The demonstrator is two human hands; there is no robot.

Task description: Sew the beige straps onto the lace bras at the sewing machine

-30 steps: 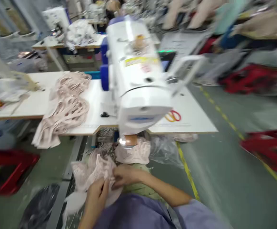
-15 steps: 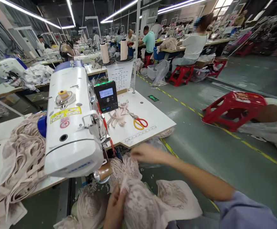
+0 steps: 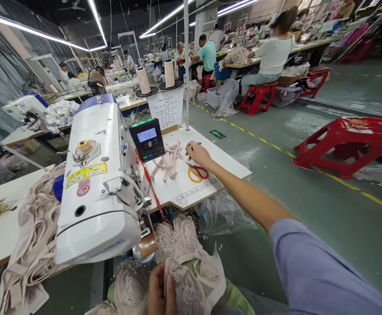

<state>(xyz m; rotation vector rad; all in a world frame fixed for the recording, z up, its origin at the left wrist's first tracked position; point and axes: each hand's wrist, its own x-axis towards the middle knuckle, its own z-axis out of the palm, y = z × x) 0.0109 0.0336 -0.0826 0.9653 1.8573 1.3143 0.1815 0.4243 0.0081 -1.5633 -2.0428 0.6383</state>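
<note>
My left hand (image 3: 160,291) is low in front of me, closed on a pale pink lace garment piece (image 3: 191,280) lying in my lap. My right hand (image 3: 198,154) is stretched out over the white sewing table (image 3: 224,159), fingers curled, right above the scissors (image 3: 197,172) with red and yellow handles; whether it grips them I cannot make out. A small bunch of pink straps (image 3: 168,161) lies just left of that hand. The white sewing machine (image 3: 95,175) stands between my hands, with its control panel (image 3: 146,139) behind.
A heap of pink fabric pieces (image 3: 30,227) hangs over the table's left side. A clear plastic bag (image 3: 224,214) sits under the table edge. Red stools (image 3: 348,140) stand on the green floor at right. Other workers (image 3: 270,57) sit at tables further back.
The view swung right and up from my lap. My right hand left the lace piece and reached forward onto the table to the scissors. My left hand kept hold of the lace.
</note>
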